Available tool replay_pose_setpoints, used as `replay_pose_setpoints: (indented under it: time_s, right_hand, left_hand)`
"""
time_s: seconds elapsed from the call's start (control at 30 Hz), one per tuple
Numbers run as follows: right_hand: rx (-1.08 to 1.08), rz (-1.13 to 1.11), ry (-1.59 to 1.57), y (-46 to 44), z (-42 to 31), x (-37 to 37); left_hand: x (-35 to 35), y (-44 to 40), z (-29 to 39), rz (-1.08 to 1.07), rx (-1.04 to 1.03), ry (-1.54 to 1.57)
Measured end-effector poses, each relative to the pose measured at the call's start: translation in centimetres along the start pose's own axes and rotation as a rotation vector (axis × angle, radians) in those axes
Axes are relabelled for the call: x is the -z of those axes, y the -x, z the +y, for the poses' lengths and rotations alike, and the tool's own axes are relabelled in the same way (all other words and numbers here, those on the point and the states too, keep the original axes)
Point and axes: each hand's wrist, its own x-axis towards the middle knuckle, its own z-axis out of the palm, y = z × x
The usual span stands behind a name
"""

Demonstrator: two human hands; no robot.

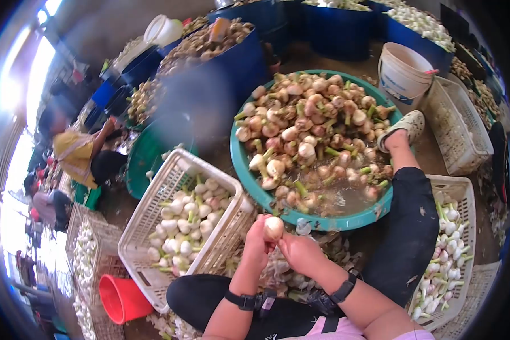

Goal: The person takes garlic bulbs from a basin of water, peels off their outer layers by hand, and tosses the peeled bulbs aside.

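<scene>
My left hand point(256, 242) is closed around a pale garlic bulb point(273, 229), held just in front of the tub's near rim. The fingers of my right hand point(298, 251) are pinched against the bulb's lower right side; whether they grip a bit of skin is too small to tell. Beyond both hands stands a round teal tub point(245, 184), where many brownish unpeeled garlic bulbs point(306, 150) lie heaped, the nearer ones in murky water. To the left, a white plastic crate point(135, 249) contains clean white bulbs point(185, 222) with short green stems.
Peeled skins point(277, 266) litter the floor beneath my hands. A second crate of white garlic point(449, 255) is at my right leg. Around me are a red bucket point(123, 299), a white bucket point(403, 73), an upright crate point(458, 127), blue drums point(340, 34) and a seated co-worker point(78, 148).
</scene>
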Motion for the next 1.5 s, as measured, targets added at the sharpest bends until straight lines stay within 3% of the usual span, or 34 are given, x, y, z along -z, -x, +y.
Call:
replay_pose_setpoints:
  time_s: [0.1,0.23,0.33,0.37,0.43,0.47,0.53,0.57,0.6,0.63,0.67,0.73,0.8,0.87,0.93,1.0,1.03,1.07,1.13,1.2,1.33,1.4,1.47,1.5]
  right_hand:
    - [0.017,-0.056,0.142,0.7,-0.7,-1.1]
    - [0.000,-0.014,0.166,0.2,-0.5,-2.5]
    - [-0.089,-0.099,-0.051,-1.2,1.7,-3.7]
    - [-0.086,-0.098,-0.041,-1.3,1.7,-3.4]
    - [-0.766,-0.315,-1.058,-1.7,1.3,-2.4]
    - [-0.759,-0.309,-1.044,-1.5,0.8,-2.1]
    - [-0.548,-0.190,-1.005,-0.6,-0.7,-1.2]
    - [-0.278,-0.116,-0.673,0.2,-1.7,-0.8]
    - [-0.277,-0.107,-0.660,0.6,-1.9,-0.7]
    - [-0.008,0.093,-0.203,1.0,-1.9,-0.4]
    - [0.251,0.283,0.262,1.4,-2.1,-0.1]
    - [0.186,0.286,0.272,1.8,-2.1,0.4]
    - [-0.406,0.128,-0.645,0.3,-0.3,0.6]
    - [-0.460,0.098,-0.813,-0.4,-0.2,1.4]
    - [-0.510,0.065,-0.995,-1.1,-1.8,2.4]
    - [-0.385,0.050,-1.198,-0.8,-4.1,3.2]
    - [-0.362,0.090,-1.261,-0.7,-4.9,3.5]
    - [-0.363,0.078,-1.272,-0.7,-4.4,3.2]
    - [-0.136,0.099,-1.031,-0.2,-4.3,2.0]
    - [-0.152,0.164,-1.143,1.2,-5.8,2.4]
    - [0.015,0.243,-1.368,1.1,-6.8,5.7]
    - [0.093,0.296,-1.422,1.0,-7.5,7.3]
    - [0.188,0.322,-1.615,0.7,-8.2,8.6]
    - [0.102,0.387,-1.638,0.2,-8.2,8.7]
  left_hand:
    - [-1.2,1.5,0.1,0.140,-0.101,-0.123]
    - [0.3,1.4,-0.3,0.194,0.008,-0.010]
    - [2.0,0.8,-0.6,0.193,0.151,0.094]
    - [3.0,0.6,-1.0,0.065,0.122,0.185]
    - [2.5,1.0,-0.7,-0.008,0.048,0.245]
    - [2.2,1.3,-0.4,-0.077,-0.020,0.293]
    - [2.8,2.5,1.6,-0.202,-0.049,0.218]
    - [3.2,2.4,2.1,-0.215,-0.084,-0.043]
    - [3.4,2.4,2.2,-0.224,-0.117,-0.307]
    - [3.5,2.5,1.8,-0.199,-0.204,-0.592]
    - [2.8,3.5,2.1,-0.218,-0.206,-0.593]
    - [1.3,6.4,2.9,-0.251,-0.371,-0.695]
    - [0.9,7.2,2.5,-0.254,-0.321,-0.609]
    - [0.6,8.1,3.3,-0.158,-1.102,-1.106]
    - [0.6,7.7,3.4,-0.151,-1.167,-1.222]
    - [0.8,5.9,2.0,-0.172,-0.925,-0.658]
    - [0.6,5.2,1.4,-0.169,-0.780,-0.225]
    - [0.6,4.3,1.4,-0.034,-0.617,0.130]
    - [2.4,3.1,1.8,-0.030,-0.329,0.496]
    - [3.6,1.9,1.8,0.061,-0.066,0.543]
    - [3.0,1.4,2.3,0.286,0.034,0.607]
    - [3.3,1.2,2.7,0.360,0.212,0.701]
    - [4.0,1.5,2.2,0.277,0.053,0.752]
    - [4.1,1.7,2.0,0.276,0.044,0.753]
